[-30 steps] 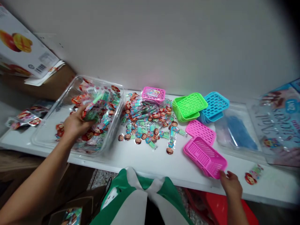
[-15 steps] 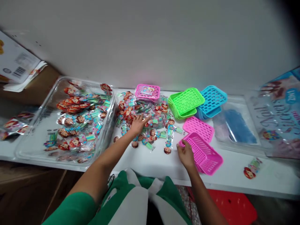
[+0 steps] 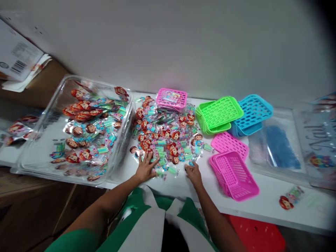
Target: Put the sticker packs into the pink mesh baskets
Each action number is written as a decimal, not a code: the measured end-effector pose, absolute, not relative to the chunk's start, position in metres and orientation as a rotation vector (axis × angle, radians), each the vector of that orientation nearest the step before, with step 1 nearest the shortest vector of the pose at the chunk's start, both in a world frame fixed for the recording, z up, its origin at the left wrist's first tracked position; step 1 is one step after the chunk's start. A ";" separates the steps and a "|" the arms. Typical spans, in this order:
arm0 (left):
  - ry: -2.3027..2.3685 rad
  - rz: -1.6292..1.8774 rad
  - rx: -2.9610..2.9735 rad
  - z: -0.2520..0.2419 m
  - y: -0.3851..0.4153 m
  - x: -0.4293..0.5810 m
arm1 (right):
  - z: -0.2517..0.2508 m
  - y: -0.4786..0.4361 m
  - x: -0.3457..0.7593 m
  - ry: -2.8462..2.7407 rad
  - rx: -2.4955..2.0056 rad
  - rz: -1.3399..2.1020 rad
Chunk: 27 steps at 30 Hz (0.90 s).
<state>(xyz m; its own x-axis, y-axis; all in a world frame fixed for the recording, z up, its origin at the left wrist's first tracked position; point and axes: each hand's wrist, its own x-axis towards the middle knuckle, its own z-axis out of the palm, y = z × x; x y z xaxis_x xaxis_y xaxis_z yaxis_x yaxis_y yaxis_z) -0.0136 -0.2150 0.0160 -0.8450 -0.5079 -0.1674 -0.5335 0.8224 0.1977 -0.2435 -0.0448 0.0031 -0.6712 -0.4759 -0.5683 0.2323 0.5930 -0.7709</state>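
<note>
The left hand point(image 3: 144, 169) is splayed over doll-print packets point(image 3: 173, 151), apparently sorting; the right hand point(image 3: 194, 174) curls, grip unclear; lifting one needs pinching.

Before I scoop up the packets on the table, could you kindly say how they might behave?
The packets probably feel light, looking flat and small. Shiny and clear-wrapped, they may be slippery. Because they overlap, the uppermost could slide off.

Small clear packets point(image 3: 173, 151) with cartoon heads and green pieces lie overlapping, loosely heaped on the white table point(image 3: 267, 196).
</note>
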 end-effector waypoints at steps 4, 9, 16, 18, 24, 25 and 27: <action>2.969 0.366 -0.958 0.008 -0.238 -0.051 | 0.015 -0.126 -0.235 1.569 0.021 -1.312; 3.111 0.331 -1.163 0.048 -0.304 -0.125 | 0.068 -0.220 -0.277 1.391 -0.034 -1.517; 3.227 0.282 -1.392 0.106 -0.333 -0.142 | 0.086 -0.186 -0.304 2.085 -0.855 -1.141; 3.222 0.292 -1.402 0.096 -0.304 -0.113 | 0.064 -0.138 -0.275 2.181 -1.113 -0.866; 2.570 0.439 -1.685 0.007 -0.197 -0.011 | -0.006 -0.080 -0.219 2.406 -1.406 -0.217; 2.580 0.450 -1.623 -0.004 -0.192 -0.009 | -0.008 -0.090 -0.219 2.412 -1.427 -0.243; 2.666 0.481 -1.503 -0.013 -0.196 -0.022 | -0.002 -0.120 -0.227 2.406 -1.439 -0.328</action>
<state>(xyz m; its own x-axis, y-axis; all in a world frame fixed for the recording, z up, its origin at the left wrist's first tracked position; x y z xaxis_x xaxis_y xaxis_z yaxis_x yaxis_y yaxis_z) -0.0220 -0.1963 -0.0128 -0.5288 -0.8277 -0.1879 -0.8412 0.4816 0.2461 -0.2269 -0.1201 -0.0023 -0.4429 -0.8837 -0.1518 -0.8107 0.4670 -0.3531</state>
